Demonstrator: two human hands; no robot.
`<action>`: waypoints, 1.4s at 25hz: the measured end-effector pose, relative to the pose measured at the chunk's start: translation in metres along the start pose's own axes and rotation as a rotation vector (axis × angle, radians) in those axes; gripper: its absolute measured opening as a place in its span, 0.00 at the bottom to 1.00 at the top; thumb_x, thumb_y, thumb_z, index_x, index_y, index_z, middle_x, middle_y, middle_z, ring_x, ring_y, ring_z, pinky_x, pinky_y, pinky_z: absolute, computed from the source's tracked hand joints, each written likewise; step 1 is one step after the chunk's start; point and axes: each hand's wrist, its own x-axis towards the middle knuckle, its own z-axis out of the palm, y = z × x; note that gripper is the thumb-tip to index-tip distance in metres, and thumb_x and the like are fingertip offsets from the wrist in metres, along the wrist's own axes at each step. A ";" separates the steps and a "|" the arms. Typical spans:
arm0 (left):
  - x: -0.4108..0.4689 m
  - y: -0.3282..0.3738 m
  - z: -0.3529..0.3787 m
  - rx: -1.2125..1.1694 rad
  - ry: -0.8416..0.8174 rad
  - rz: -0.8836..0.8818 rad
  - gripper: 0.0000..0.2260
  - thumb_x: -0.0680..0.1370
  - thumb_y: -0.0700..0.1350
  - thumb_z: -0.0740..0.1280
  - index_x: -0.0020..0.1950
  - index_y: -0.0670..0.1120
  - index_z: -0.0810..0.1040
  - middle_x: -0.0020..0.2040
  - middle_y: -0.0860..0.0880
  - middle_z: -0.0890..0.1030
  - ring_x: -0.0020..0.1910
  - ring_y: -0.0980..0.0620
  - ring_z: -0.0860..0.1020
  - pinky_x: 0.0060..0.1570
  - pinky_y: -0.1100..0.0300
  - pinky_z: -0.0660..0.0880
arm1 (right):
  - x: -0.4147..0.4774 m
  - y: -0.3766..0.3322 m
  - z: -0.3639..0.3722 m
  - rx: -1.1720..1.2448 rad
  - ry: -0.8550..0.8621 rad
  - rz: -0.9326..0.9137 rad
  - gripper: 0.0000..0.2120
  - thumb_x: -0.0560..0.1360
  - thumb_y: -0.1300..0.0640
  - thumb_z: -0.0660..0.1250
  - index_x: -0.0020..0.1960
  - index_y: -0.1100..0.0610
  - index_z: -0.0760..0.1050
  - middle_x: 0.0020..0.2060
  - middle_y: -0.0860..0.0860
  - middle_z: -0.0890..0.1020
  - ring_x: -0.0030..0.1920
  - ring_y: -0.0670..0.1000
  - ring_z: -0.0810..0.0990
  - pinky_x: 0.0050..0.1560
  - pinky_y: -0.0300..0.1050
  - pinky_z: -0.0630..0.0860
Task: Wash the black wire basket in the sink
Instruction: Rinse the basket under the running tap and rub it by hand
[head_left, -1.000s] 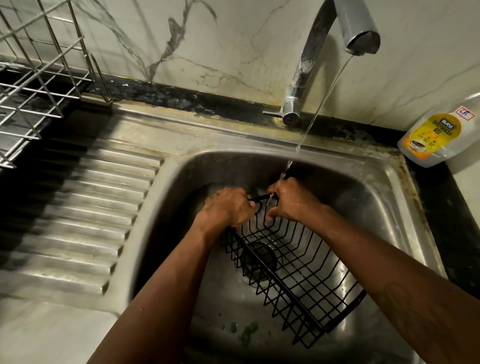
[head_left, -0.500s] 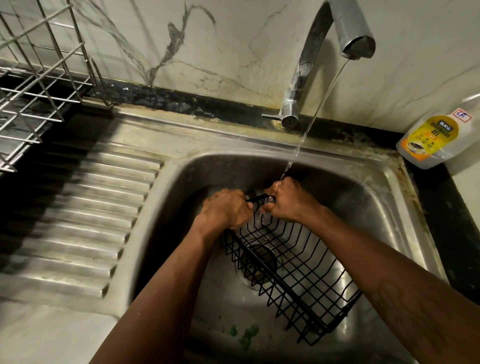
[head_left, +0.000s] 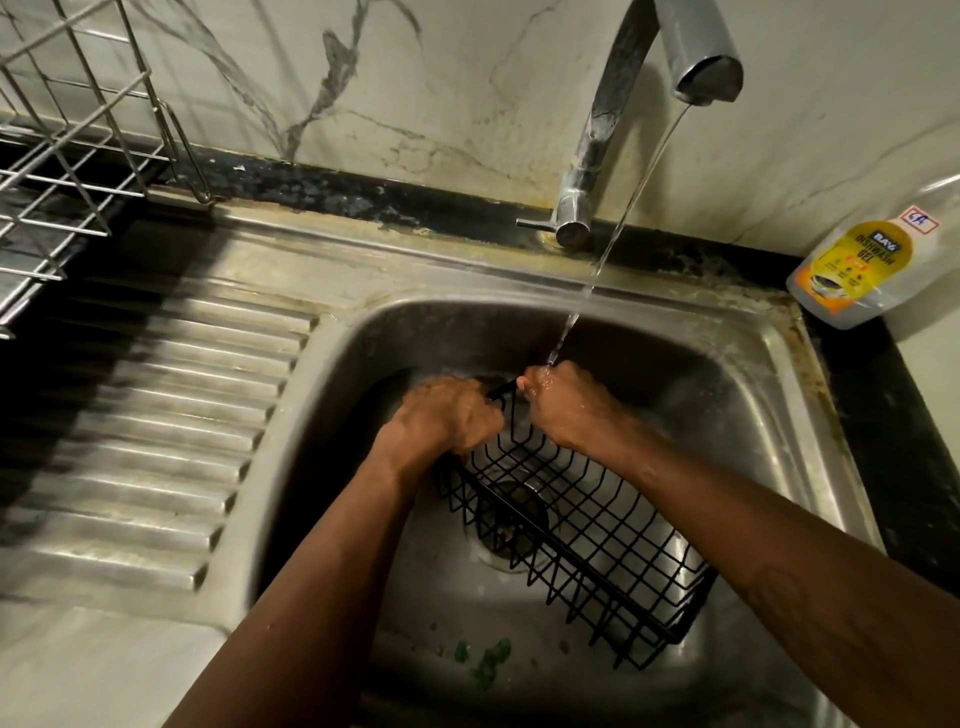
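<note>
In the head view, the black wire basket (head_left: 561, 548) was seen inside the sink (head_left: 769, 415). It was tilted, with its far end raised under the tap (head_left: 613, 119) and its near end low, close to the sink floor on the right side. The far rim of the basket was gripped by both hands. The left hand (head_left: 447, 421) was curled around the rim at the left corner, and the right hand (head_left: 566, 405) was closed around the rim just beside it, with a short piece of black wire visible between them. A thin stream of water (head_left: 618, 228) was released from the tap and was received on the right hand. The drain (head_left: 511, 514) was seen through the wires of the basket. Some small green scraps (head_left: 488, 660) were seen on the sink floor near the front. A ribbed draining board (head_left: 171, 415) was joined to the sink on the left, and a metal rack (head_left: 67, 171) was placed at its far left corner. A bottle of dishwash gel (head_left: 862, 270) was leaned against the wall, to the right of the sink.
</note>
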 end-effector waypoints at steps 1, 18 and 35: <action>0.001 0.000 0.000 -0.013 -0.021 0.010 0.22 0.78 0.58 0.56 0.68 0.51 0.75 0.68 0.44 0.76 0.63 0.43 0.75 0.62 0.50 0.73 | 0.000 0.004 -0.001 0.048 -0.002 -0.043 0.12 0.84 0.49 0.57 0.50 0.50 0.77 0.38 0.50 0.78 0.35 0.48 0.78 0.36 0.47 0.77; -0.003 0.001 0.006 -0.275 0.120 -0.148 0.12 0.82 0.46 0.61 0.55 0.41 0.81 0.49 0.43 0.80 0.48 0.46 0.79 0.49 0.58 0.73 | 0.005 0.020 -0.014 -0.020 -0.238 -0.194 0.16 0.84 0.40 0.52 0.63 0.42 0.75 0.59 0.49 0.83 0.59 0.55 0.80 0.63 0.56 0.75; -0.011 -0.004 -0.003 -0.281 0.054 -0.247 0.08 0.79 0.45 0.63 0.51 0.42 0.79 0.54 0.43 0.81 0.44 0.48 0.79 0.44 0.58 0.71 | -0.006 0.002 -0.008 0.009 -0.310 -0.229 0.16 0.86 0.43 0.50 0.66 0.43 0.72 0.58 0.51 0.80 0.53 0.51 0.78 0.60 0.58 0.76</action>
